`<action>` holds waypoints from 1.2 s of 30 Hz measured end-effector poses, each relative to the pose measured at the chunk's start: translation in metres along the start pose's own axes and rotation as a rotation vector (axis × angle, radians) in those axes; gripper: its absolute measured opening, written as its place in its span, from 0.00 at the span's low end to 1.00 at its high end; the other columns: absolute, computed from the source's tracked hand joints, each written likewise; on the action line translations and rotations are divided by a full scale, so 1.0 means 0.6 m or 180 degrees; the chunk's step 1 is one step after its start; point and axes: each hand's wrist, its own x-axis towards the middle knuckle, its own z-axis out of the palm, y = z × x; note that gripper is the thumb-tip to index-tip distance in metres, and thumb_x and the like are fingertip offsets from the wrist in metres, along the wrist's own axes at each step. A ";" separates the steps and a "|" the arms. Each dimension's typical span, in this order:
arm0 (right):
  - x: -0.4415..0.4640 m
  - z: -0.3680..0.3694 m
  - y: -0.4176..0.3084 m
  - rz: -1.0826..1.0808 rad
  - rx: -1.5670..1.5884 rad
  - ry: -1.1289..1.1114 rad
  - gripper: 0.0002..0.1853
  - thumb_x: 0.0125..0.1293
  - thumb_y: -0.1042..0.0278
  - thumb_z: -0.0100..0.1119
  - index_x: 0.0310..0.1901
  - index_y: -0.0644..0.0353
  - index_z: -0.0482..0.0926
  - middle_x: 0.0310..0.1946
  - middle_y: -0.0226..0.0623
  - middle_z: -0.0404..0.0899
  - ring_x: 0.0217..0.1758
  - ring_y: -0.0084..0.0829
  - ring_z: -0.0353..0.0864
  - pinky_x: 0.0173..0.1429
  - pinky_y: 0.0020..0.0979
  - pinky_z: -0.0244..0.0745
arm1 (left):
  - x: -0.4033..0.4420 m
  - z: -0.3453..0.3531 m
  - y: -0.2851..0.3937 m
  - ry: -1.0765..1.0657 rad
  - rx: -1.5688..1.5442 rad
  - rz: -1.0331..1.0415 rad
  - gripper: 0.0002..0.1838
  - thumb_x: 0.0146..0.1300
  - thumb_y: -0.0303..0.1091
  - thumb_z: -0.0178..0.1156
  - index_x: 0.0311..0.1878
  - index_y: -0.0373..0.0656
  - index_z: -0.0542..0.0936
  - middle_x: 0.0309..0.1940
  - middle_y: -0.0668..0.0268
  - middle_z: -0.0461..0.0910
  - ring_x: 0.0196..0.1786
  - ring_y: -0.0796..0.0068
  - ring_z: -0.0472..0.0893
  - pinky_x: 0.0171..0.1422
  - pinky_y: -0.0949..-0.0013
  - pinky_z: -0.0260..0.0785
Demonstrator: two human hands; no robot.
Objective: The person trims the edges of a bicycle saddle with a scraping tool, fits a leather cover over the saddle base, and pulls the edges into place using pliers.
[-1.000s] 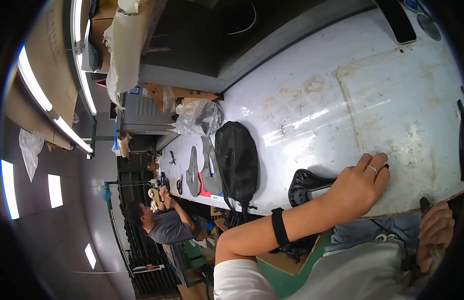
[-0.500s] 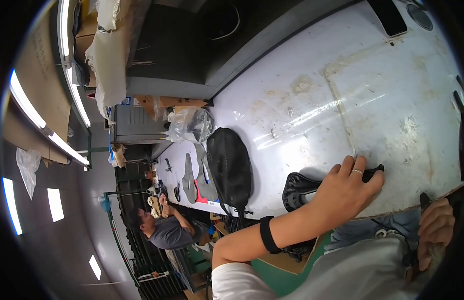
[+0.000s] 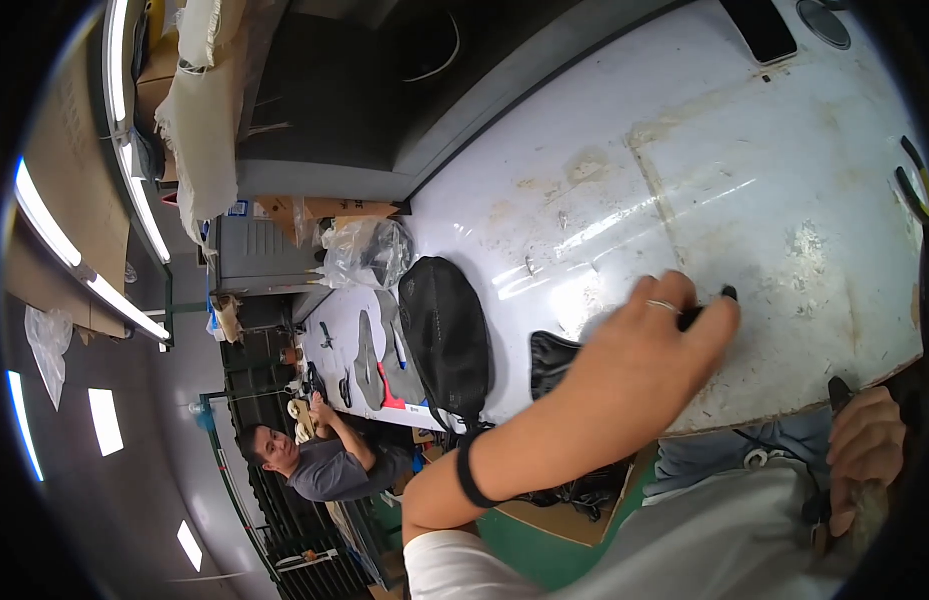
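Observation:
My left hand, with a ring and a black wristband, is closed on the narrow end of a black bicycle saddle over the white tabletop. The saddle's broad end shows left of my forearm, and its dark tip pokes out by my thumb. Hand and wrist hide the middle. At the table's near edge on the right, the fingers of my right hand wrap round a tool with a dark pointed tip. Its kind is unclear, and something translucent shows below the fingers.
A black bag lies on the table, beside grey flat pieces and clear plastic wrap. A phone and a round disc sit far right. A box of black parts stands below. A co-worker stands left.
My left hand and the saddle have moved left and away from the table's near edge. My right hand stays nearly still. The co-worker's head has turned this way, and the view has shifted slightly.

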 end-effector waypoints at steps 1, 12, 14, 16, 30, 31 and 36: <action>0.000 -0.008 0.003 -0.0049 0.0082 -0.0134 0.30 0.66 0.28 0.68 0.41 0.49 0.72 0.23 0.18 0.75 0.26 0.20 0.78 0.36 0.26 0.76 | 0.001 -0.028 -0.002 0.0099 -0.0013 0.0095 0.22 0.63 0.29 0.73 0.57 0.41 0.76 0.50 0.51 0.77 0.50 0.48 0.83 0.48 0.53 0.79; 0.015 -0.033 0.016 -0.0409 0.0318 -0.0553 0.33 0.60 0.29 0.76 0.41 0.51 0.74 0.24 0.21 0.79 0.26 0.22 0.82 0.33 0.26 0.78 | -0.021 -0.224 0.071 0.0567 0.1224 0.0483 0.29 0.49 0.26 0.83 0.51 0.36 0.75 0.44 0.52 0.79 0.42 0.48 0.81 0.46 0.58 0.77; 0.014 -0.028 0.013 -0.0404 0.0326 -0.0529 0.33 0.59 0.29 0.77 0.41 0.52 0.74 0.24 0.22 0.80 0.26 0.21 0.82 0.32 0.26 0.79 | -0.033 -0.234 0.076 0.0383 0.1388 0.0351 0.29 0.49 0.26 0.83 0.51 0.36 0.75 0.44 0.51 0.79 0.43 0.47 0.80 0.46 0.57 0.77; 0.012 -0.017 0.015 -0.0361 0.0450 -0.0285 0.33 0.58 0.30 0.78 0.40 0.52 0.75 0.24 0.22 0.80 0.25 0.22 0.82 0.32 0.25 0.80 | -0.045 -0.240 0.074 0.0575 0.1434 0.0362 0.28 0.52 0.27 0.82 0.52 0.36 0.75 0.45 0.50 0.79 0.43 0.45 0.81 0.46 0.56 0.77; 0.023 0.004 0.039 0.0035 0.1095 0.0032 0.09 0.74 0.63 0.67 0.32 0.48 0.82 0.30 0.23 0.91 0.31 0.22 0.91 0.38 0.27 0.88 | -0.287 -0.389 0.081 0.2337 0.3286 -0.1898 0.24 0.70 0.29 0.73 0.64 0.38 0.73 0.48 0.62 0.77 0.49 0.69 0.77 0.59 0.62 0.75; 0.021 0.010 0.039 0.0017 0.1127 0.0019 0.09 0.74 0.63 0.67 0.32 0.48 0.82 0.30 0.23 0.91 0.31 0.22 0.91 0.38 0.27 0.88 | -0.284 -0.387 0.083 0.2294 0.3171 -0.1874 0.25 0.69 0.29 0.73 0.64 0.38 0.73 0.48 0.62 0.77 0.49 0.69 0.77 0.59 0.62 0.74; 0.017 0.001 0.069 0.0031 0.1432 0.0015 0.07 0.73 0.63 0.68 0.35 0.49 0.83 0.33 0.25 0.92 0.34 0.24 0.93 0.42 0.30 0.89 | -0.270 -0.377 0.078 0.2179 0.3208 -0.1827 0.27 0.68 0.31 0.75 0.64 0.38 0.73 0.48 0.62 0.77 0.50 0.68 0.77 0.57 0.63 0.74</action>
